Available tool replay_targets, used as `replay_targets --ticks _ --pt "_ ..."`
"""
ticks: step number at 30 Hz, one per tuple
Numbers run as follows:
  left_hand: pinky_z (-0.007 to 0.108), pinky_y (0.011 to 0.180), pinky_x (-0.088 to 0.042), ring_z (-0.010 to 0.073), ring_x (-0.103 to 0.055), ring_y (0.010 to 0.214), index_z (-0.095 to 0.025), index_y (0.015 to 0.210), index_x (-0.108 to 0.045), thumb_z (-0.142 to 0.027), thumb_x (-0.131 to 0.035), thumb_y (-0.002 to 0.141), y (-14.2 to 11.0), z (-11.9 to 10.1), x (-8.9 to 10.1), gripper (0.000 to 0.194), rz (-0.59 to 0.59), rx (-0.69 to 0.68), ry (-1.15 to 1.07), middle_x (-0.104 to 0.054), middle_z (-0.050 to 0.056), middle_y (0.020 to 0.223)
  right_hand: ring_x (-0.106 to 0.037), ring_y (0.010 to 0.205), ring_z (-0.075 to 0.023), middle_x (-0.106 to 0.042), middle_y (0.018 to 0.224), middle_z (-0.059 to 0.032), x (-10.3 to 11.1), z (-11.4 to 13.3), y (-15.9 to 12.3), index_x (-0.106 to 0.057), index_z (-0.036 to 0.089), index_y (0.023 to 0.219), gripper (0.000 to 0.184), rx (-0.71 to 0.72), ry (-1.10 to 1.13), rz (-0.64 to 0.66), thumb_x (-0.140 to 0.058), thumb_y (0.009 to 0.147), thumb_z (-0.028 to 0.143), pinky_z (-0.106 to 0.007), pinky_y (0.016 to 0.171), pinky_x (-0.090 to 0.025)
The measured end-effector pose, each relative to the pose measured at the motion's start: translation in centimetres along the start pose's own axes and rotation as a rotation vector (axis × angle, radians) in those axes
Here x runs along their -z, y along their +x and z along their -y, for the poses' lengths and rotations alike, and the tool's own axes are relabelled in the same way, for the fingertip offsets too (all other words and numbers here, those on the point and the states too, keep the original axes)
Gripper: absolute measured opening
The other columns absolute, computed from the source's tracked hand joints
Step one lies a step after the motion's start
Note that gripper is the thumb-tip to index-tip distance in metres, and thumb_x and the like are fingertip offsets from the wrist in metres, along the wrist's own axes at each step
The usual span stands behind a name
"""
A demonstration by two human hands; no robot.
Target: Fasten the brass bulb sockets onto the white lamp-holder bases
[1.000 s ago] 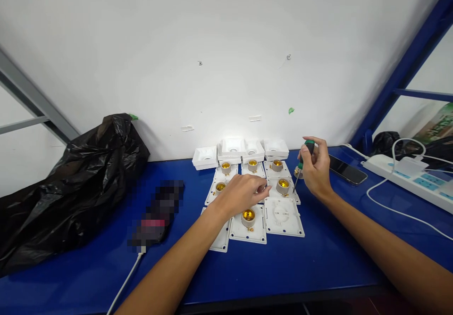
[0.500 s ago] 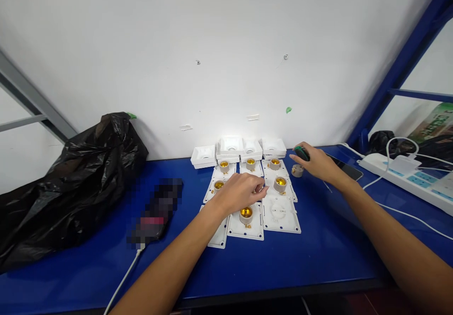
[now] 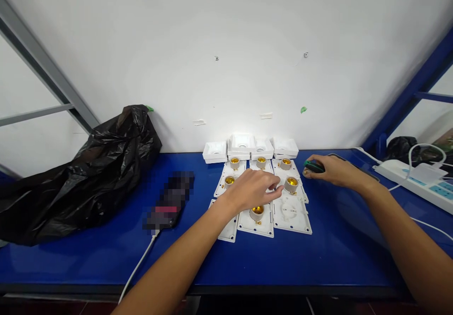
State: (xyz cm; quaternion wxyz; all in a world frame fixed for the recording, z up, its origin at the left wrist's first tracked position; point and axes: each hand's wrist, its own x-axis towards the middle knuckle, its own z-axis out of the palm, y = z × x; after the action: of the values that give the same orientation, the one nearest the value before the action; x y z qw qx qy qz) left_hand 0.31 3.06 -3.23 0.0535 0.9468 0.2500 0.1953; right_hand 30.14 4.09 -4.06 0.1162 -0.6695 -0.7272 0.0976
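Held in my right hand (image 3: 331, 169) is a screwdriver (image 3: 314, 167) with a green and black handle; its shaft is hidden. The fingertips of that hand are at a loose lamp socket (image 3: 306, 173), mostly covered, on the blue table. My left hand (image 3: 256, 188) hovers over the white square base plates with fingers curled in; anything between them is hidden. Several plates carry round sockets with gold-coloured inner threads, such as the socket (image 3: 291, 184) right of my left hand. A front-right base plate (image 3: 292, 216) bears no socket.
White square covers (image 3: 215, 151) stand stacked along the wall. On the left lie a black plastic bag (image 3: 116, 164) and a blurred phone (image 3: 170, 202) with a white cable. Another phone (image 3: 368, 173) lies behind my right wrist, near a white power strip (image 3: 406, 176).
My right hand has lowered onto the loose lamp socket with the screwdriver still in it. My left hand stays curled above the plates. The view has shifted left.
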Motion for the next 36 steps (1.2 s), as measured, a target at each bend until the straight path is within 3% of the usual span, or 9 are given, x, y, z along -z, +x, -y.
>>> replay_targets --ticks 4,7,10,12,15,20,27,36 --pt "0.029 0.055 -0.033 0.0125 -0.055 0.064 -0.019 0.077 -0.059 -0.032 -0.05 0.1 0.0 -2.0 -0.1 0.028 0.015 -0.119 0.029 -0.063 -0.001 0.073 -0.067 0.069 -0.0248 -0.076 0.079 -0.0046 0.1 -0.1 0.0 -0.068 0.026 0.093 0.035 0.007 -0.051 0.0 -0.063 0.083 0.06 -0.035 0.061 -0.041" --pt "0.032 0.073 -0.045 0.0179 -0.063 0.084 -0.018 0.09 -0.064 -0.037 -0.052 0.101 -0.1 -3.3 -1.4 0.025 0.024 -0.237 0.121 -0.068 0.004 0.095 -0.067 0.071 -0.0252 -0.074 0.077 -0.0056 0.3 0.0 -0.2 -0.066 0.025 0.088 0.037 0.021 -0.103 0.004 -0.063 0.082 0.062 -0.034 0.062 -0.04" --pt "0.035 0.087 -0.047 0.0237 -0.062 0.107 -0.016 0.108 -0.064 -0.037 -0.052 0.102 -0.4 -4.0 -2.6 0.025 0.052 -0.288 0.191 -0.066 0.01 0.112 -0.065 0.069 -0.0235 -0.072 0.074 -0.0044 0.4 0.2 -0.3 -0.062 0.025 0.087 0.04 0.038 -0.141 0.043 -0.061 0.082 0.064 -0.033 0.061 -0.038" --pt "0.035 0.09 -0.047 0.0252 -0.06 0.115 -0.017 0.115 -0.061 -0.04 -0.053 0.101 -0.6 -4.2 -2.9 0.028 0.091 -0.248 0.188 -0.063 0.011 0.119 -0.064 0.067 -0.0223 -0.071 0.074 -0.003 0.4 0.2 -0.4 -0.06 0.025 0.087 0.041 0.043 -0.144 0.071 -0.06 0.082 0.066 -0.032 0.06 -0.037" --pt "0.034 0.092 -0.047 0.0249 -0.06 0.114 -0.018 0.117 -0.06 -0.043 -0.055 0.1 -0.9 -4.4 -2.6 0.031 0.158 -0.179 0.141 -0.062 0.01 0.12 -0.064 0.067 -0.0216 -0.072 0.079 -0.003 0.4 -0.1 -0.3 -0.06 0.025 0.09 0.041 0.051 -0.119 0.082 -0.061 0.081 0.065 -0.032 0.06 -0.038" --pt "0.034 0.091 -0.048 0.0244 -0.061 0.113 -0.02 0.115 -0.06 -0.045 -0.056 0.099 -1.1 -4.8 -2.0 0.03 0.234 -0.173 0.089 -0.064 0.009 0.118 -0.065 0.067 -0.0222 -0.074 0.081 -0.0043 0.3 -0.4 -0.1 -0.063 0.025 0.093 0.042 0.079 -0.07 0.071 -0.063 0.08 0.065 -0.032 0.061 -0.039" --pt "0.038 0.098 -0.047 0.026 -0.06 0.117 -0.018 0.114 -0.06 -0.034 -0.054 0.1 -0.8 -4.2 -2.5 0.022 0.205 -0.157 0.144 -0.062 0.012 0.125 -0.069 0.078 -0.0254 -0.076 0.087 -0.0046 -0.4 0.3 -0.1 -0.065 0.028 0.1 0.041 0.052 -0.128 0.037 -0.06 0.083 0.065 -0.032 0.061 -0.039" --pt "0.039 0.096 -0.049 0.0279 -0.061 0.117 -0.016 0.114 -0.06 -0.034 -0.054 0.1 -0.6 -4.1 -2.6 0.023 0.203 -0.127 0.188 -0.061 0.014 0.131 -0.072 0.088 -0.029 -0.078 0.098 -0.0059 -1.2 0.9 0.1 -0.065 0.027 0.11 0.046 0.044 -0.146 -0.06 -0.054 0.087 0.066 -0.033 0.065 -0.043"
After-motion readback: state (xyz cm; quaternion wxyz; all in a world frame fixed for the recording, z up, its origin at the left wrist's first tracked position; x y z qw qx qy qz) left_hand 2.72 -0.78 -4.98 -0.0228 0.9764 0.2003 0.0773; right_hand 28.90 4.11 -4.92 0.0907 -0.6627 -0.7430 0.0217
